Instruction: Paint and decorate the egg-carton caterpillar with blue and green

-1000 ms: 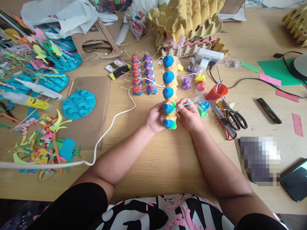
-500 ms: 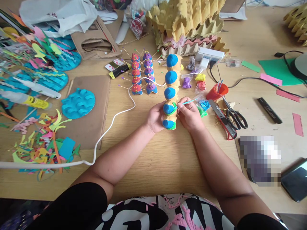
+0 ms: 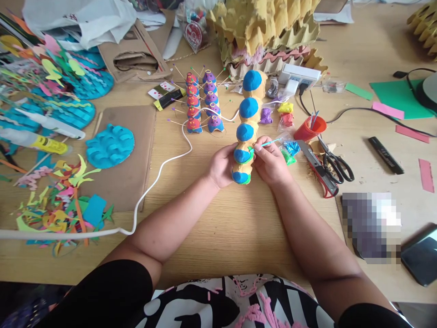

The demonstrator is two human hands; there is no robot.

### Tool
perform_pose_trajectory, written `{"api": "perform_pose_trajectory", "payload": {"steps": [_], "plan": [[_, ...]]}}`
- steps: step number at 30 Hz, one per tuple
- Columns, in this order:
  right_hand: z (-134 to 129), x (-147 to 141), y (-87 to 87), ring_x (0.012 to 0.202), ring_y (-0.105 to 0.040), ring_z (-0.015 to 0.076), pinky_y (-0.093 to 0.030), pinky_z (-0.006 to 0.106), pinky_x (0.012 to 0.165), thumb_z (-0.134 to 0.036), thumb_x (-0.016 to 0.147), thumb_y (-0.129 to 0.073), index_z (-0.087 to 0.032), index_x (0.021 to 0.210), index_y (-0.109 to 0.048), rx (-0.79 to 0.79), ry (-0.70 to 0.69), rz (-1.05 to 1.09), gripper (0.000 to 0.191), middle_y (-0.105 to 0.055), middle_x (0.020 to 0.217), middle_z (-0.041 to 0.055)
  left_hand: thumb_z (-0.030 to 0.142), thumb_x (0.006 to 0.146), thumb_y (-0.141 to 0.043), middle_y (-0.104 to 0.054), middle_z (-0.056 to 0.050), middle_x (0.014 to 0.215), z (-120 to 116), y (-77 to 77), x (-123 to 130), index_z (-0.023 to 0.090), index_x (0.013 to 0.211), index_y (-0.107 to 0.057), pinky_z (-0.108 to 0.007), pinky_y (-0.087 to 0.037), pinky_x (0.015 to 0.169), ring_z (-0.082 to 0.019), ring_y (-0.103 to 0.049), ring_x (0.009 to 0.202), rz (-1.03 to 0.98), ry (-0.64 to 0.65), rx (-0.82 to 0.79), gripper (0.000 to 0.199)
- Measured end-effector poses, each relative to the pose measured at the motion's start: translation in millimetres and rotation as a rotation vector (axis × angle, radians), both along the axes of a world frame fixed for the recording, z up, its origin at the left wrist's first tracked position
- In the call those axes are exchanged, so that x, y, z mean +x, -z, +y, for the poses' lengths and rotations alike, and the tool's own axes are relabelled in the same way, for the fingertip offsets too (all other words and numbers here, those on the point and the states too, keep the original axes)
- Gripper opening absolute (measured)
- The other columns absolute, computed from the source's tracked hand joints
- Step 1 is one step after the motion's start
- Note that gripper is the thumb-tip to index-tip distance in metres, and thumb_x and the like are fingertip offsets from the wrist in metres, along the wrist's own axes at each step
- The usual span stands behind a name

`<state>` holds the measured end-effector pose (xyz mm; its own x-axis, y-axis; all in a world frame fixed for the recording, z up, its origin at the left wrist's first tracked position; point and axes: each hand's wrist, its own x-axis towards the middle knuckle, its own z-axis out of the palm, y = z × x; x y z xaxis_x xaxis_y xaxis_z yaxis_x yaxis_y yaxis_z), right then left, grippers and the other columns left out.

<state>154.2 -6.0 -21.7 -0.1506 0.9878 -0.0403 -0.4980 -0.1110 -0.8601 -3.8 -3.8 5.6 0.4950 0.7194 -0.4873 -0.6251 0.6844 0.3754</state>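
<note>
My left hand [image 3: 223,166] is closed around the lower left side of an egg-carton strip [image 3: 251,109]. The strip is tan, with several bumps topped in blue clay and green clay along the edges of the two nearest bumps. My right hand [image 3: 271,161] pinches a thin light-blue modelling stick [image 3: 271,142], its tip against the green clay on the second-nearest bump. Beyond the hands stand two finished-looking strips, a red caterpillar [image 3: 193,102] and a purple caterpillar [image 3: 211,100], with pin-like feelers. Packets of blue clay [image 3: 292,148] and green clay [image 3: 288,157] lie just right of my right hand.
A red cup [image 3: 310,129], a box cutter [image 3: 319,171] and scissors [image 3: 336,161] lie to the right. A white cable [image 3: 164,165] crosses the table at left, near cardboard [image 3: 136,182] and paper scraps [image 3: 64,205]. Stacked egg trays [image 3: 262,32] and a power strip [image 3: 300,75] stand behind.
The far end of the egg-carton strip has swung to the right and tilted. The stick has shifted slightly up along the green clay, still between the right fingers.
</note>
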Motion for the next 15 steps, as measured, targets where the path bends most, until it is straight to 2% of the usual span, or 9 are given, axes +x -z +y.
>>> {"api": "perform_pose_trajectory", "payload": {"steps": [6,12,15], "plan": [[1.2,0.0,2.7,0.068,-0.054,0.0139,-0.046,0.029,0.065,-0.056,0.070,-0.105,-0.028,0.085,-0.059,-0.006,0.016,0.060,0.056,-0.060,0.075,-0.0058,0.028,0.116,-0.041,-0.080,-0.006,0.076,0.9,4.6,1.2,0.014,0.094,-0.076,-0.025,-0.061,0.066,-0.016,-0.077,0.065,-0.017,-0.037,0.028,0.044],[1.9,1.0,4.8,0.068,-0.054,0.0139,-0.049,0.030,0.065,-0.054,0.074,-0.102,-0.028,0.086,-0.058,0.000,0.006,0.028,0.052,-0.060,0.078,-0.0061,0.028,0.111,-0.051,-0.077,-0.004,0.073,-2.1,3.7,5.2,0.015,0.097,-0.079,-0.030,-0.063,0.075,-0.019,-0.078,0.069,0.067,-0.059,0.034,0.034],[2.3,1.7,4.0,0.071,-0.056,0.0148,-0.051,0.030,0.066,-0.054,0.073,-0.102,-0.028,0.084,-0.057,-0.011,0.011,0.050,0.053,-0.060,0.078,-0.0053,0.027,0.110,-0.055,-0.077,-0.003,0.074,-2.7,6.5,6.0,0.016,0.095,-0.078,-0.027,-0.061,0.071,-0.018,-0.077,0.067,0.060,-0.077,0.083,0.029]]}}
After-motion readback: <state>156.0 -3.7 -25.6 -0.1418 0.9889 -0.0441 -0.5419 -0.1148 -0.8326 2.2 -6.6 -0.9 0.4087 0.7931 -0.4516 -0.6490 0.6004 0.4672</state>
